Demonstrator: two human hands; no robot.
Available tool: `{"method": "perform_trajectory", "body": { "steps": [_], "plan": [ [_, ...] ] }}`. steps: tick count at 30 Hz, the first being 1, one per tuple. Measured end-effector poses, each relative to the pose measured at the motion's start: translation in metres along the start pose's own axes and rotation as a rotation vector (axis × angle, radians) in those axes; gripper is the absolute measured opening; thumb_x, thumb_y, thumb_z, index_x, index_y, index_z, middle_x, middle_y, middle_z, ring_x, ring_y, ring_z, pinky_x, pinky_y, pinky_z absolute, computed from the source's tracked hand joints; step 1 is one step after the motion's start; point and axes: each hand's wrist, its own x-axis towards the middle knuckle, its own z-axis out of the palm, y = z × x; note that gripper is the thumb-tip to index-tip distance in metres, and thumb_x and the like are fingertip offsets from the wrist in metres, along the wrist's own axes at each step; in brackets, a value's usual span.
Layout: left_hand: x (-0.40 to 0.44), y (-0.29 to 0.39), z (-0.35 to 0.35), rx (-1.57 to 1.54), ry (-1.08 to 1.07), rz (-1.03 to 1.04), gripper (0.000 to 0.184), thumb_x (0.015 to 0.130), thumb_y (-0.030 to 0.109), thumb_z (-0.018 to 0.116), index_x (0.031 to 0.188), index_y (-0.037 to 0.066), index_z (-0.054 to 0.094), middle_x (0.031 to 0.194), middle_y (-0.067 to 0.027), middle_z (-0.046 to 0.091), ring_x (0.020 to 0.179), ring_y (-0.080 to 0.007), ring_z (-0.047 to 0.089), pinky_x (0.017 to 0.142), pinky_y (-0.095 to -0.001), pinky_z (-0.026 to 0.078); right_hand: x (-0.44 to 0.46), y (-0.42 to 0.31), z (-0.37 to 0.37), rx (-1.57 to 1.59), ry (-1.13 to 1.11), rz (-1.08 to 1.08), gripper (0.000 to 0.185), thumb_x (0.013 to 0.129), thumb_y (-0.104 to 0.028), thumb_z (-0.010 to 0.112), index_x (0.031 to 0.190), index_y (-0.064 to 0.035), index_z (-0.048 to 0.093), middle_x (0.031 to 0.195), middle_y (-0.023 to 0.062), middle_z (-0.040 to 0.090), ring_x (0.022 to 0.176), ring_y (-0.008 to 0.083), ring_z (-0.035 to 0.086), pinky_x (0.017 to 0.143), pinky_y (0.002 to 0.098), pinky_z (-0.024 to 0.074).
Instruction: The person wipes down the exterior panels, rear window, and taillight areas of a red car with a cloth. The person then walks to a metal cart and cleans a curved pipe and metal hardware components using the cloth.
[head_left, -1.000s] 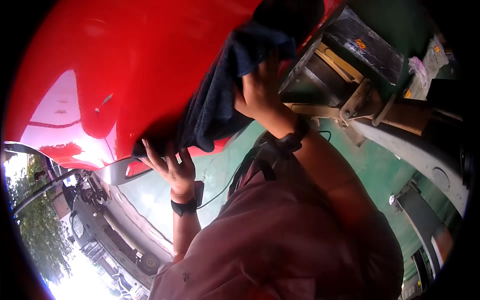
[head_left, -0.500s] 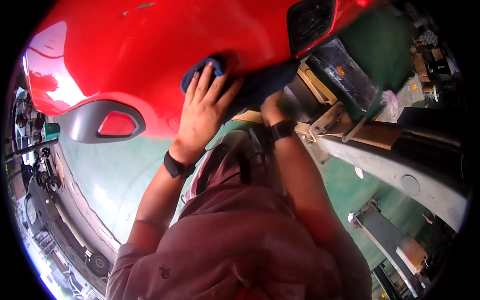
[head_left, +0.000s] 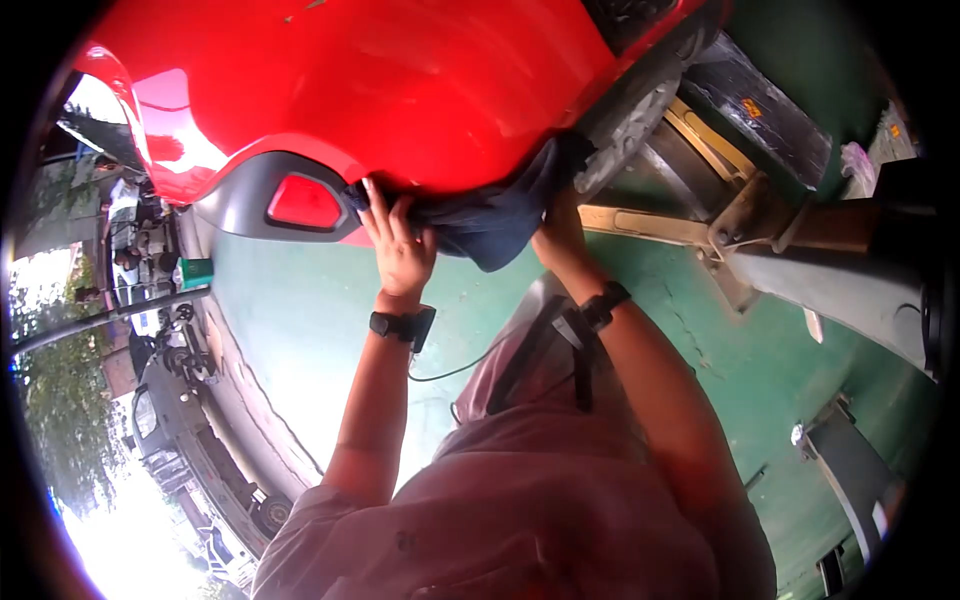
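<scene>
A dark blue cloth (head_left: 490, 225) hangs along the lower edge of a red car bumper (head_left: 400, 90). Up by the grey-trimmed red reflector (head_left: 305, 202), my left hand (head_left: 402, 250) presses one end of the cloth to the bumper edge, its fingers bent over the fabric. My right hand (head_left: 563, 238) grips the other end lower on the right, fingers partly hidden behind the cloth. Between the hands the fabric sags in a loose fold.
To the right stands a grey lift post (head_left: 830, 285) with a yellowish lift arm (head_left: 645, 225) reaching under the car. A dark plastic-wrapped box (head_left: 760, 110) lies on the green floor (head_left: 310, 320). A parked vehicle (head_left: 190, 450) stands at far left.
My left hand has slid from the bumper's face down to its lower edge near the reflector, with the cloth. The right hand still has its end. The view has shifted left.
</scene>
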Motion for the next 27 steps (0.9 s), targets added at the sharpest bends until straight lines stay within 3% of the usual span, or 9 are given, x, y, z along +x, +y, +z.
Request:
{"method": "perform_trajectory", "body": {
  "steps": [1,3,5,8,15,17,20,23,27],
  "plan": [
    [0.003,0.0,0.003,0.007,-0.008,0.041,0.056,0.074,0.008,0.059,0.127,-0.001,0.043,0.148,-0.0404,0.015,0.134,-0.061,0.018,0.109,-0.0667,0.016,0.0,-0.006,-0.007,0.018,-0.096,0.052,0.073,0.089,-0.026,0.06,0.144,0.006,0.023,0.149,0.0293,0.023,0.14,0.0385,0.024,0.114,0.0408,0.0204],
    [0.007,0.006,0.012,0.025,-0.005,0.051,0.06,0.076,0.01,0.054,0.133,0.002,0.037,0.152,-0.037,0.006,0.138,-0.0592,0.007,0.109,-0.0688,0.007,-0.007,-0.014,-0.01,0.08,-0.189,0.143,0.072,0.09,-0.025,0.059,0.145,0.0055,0.023,0.145,0.0307,0.024,0.137,0.0403,0.024,0.113,0.0429,0.0203],
    [0.012,0.012,0.014,0.043,0.002,0.019,0.064,0.076,0.011,0.053,0.137,0.004,0.036,0.152,-0.0367,0.003,0.137,-0.0602,0.004,0.108,-0.0692,0.005,-0.008,-0.01,-0.006,0.057,-0.157,0.119,0.067,0.086,-0.026,0.062,0.139,0.006,0.035,0.131,0.0326,0.04,0.123,0.0454,0.039,0.108,0.0475,0.0292],
    [0.014,0.017,0.011,0.07,-0.004,0.005,0.053,0.075,0.014,0.051,0.124,-0.004,0.047,0.149,-0.0406,0.01,0.133,-0.064,0.01,0.107,-0.072,0.007,-0.012,0.009,0.007,-0.341,-0.01,-0.247,0.064,0.084,-0.026,0.061,0.136,0.006,0.041,0.121,0.0349,0.046,0.112,0.05,0.045,0.103,0.0536,0.0328],
    [-0.004,0.005,0.005,-0.11,0.011,0.081,0.041,0.076,0.014,0.057,0.112,-0.005,0.052,0.15,-0.0333,0.02,0.137,-0.0554,0.018,0.11,-0.0673,0.012,0.063,-0.038,0.007,-0.33,0.144,-0.403,0.049,0.076,-0.012,0.059,0.121,0.005,0.053,0.114,0.0319,0.051,0.11,0.0501,0.045,0.102,0.0541,0.0328],
    [-0.023,0.005,-0.003,-0.176,0.001,0.072,0.031,0.081,0.01,0.061,0.107,-0.004,0.053,0.149,-0.0313,0.025,0.133,-0.0529,0.027,0.109,-0.0611,0.022,0.079,-0.043,0.018,-0.236,0.151,-0.483,0.04,0.074,-0.012,0.061,0.111,0.0038,0.057,0.112,0.0289,0.053,0.11,0.0495,0.046,0.104,0.0566,0.03],
    [-0.05,-0.01,-0.019,-0.249,-0.037,0.059,0.025,0.082,0.005,0.065,0.103,-0.004,0.053,0.144,-0.0289,0.033,0.127,-0.0487,0.038,0.105,-0.0533,0.034,0.059,-0.032,0.052,-0.587,0.148,-0.476,0.064,0.078,-0.018,0.061,0.134,0.0055,0.042,0.137,0.0304,0.037,0.126,0.054,0.035,0.111,0.0601,0.0198],
    [-0.073,-0.058,-0.037,-0.205,-0.054,0.052,0.027,0.08,0.001,0.065,0.104,-0.003,0.056,0.14,-0.0251,0.04,0.128,-0.0448,0.04,0.104,-0.0497,0.038,0.006,-0.044,0.113,-0.589,-0.136,-0.574,0.049,0.073,-0.03,0.064,0.111,0.0015,0.063,0.127,0.0265,0.051,0.126,0.0521,0.037,0.111,0.0699,0.0092],
    [-0.075,-0.103,-0.077,-0.171,-0.056,0.174,0.031,0.073,-0.005,0.069,0.103,-0.002,0.061,0.129,-0.0193,0.052,0.118,-0.0381,0.053,0.096,-0.0427,0.048,-0.001,-0.031,0.151,-0.703,-0.086,-0.544,0.042,0.079,-0.038,0.064,0.105,-0.004,0.065,0.122,0.0205,0.055,0.117,0.0476,0.045,0.104,0.0647,0.0252]
  ]
}}
